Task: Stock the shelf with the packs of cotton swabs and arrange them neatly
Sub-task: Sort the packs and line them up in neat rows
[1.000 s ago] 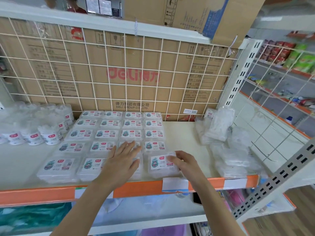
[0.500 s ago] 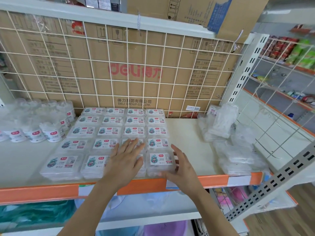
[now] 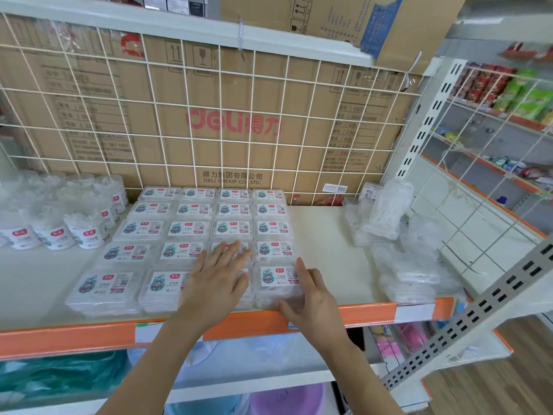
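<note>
While the left hand lies flat and spread on the neighbouring packs, the right hand, fingers straight, brackets the front-right cotton-swab pack, best nudged gently leftward, flush along the shelf edge.

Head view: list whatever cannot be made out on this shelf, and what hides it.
1. Front pack of the third column: label hidden under the left hand.
2. Round tubs: cut off by the left edge of the view, so no count.
3. Clear bags at right: contents lost to blur and glare.
4. Front right pack: the label's small print is too small to read.
</note>
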A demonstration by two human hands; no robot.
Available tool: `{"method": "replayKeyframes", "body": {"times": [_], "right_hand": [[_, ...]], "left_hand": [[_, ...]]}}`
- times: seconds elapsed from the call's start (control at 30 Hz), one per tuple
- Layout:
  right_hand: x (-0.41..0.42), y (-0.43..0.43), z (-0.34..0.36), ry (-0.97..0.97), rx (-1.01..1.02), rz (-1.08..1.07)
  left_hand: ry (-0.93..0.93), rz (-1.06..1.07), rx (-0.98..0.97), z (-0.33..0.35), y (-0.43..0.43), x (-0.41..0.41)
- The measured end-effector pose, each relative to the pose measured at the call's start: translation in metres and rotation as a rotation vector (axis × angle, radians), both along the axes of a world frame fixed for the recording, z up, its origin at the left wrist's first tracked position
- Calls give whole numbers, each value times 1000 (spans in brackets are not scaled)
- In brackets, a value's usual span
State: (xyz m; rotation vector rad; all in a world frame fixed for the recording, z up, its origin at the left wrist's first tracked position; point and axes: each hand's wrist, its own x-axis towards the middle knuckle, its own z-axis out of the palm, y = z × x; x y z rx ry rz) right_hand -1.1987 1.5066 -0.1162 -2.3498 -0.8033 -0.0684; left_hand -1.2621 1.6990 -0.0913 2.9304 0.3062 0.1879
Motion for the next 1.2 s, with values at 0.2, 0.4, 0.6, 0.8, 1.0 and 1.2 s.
{"method": "replayKeyframes", "body": {"times": [0.2, 0.4, 0.6, 0.8, 1.0, 1.2], "right_hand": [[-2, -9, 5, 86, 98, 44], [8, -56, 24, -74, 284, -223], [29, -126, 28, -138, 314, -476], [53, -162, 28, -91, 188, -613], [83, -164, 27, -39, -69, -556], [95, -164, 27, -81, -126, -499]], "left_hand": [[-1, -4, -15, -1, 2, 0], [-2, -30, -33, -2, 5, 0], [-183, -31, -173, 3, 6, -1], [-380, -318, -351, 22, -58, 19], [-195, -536, -511, 12, -128, 63], [55, -516, -597, -6, -171, 109]]}}
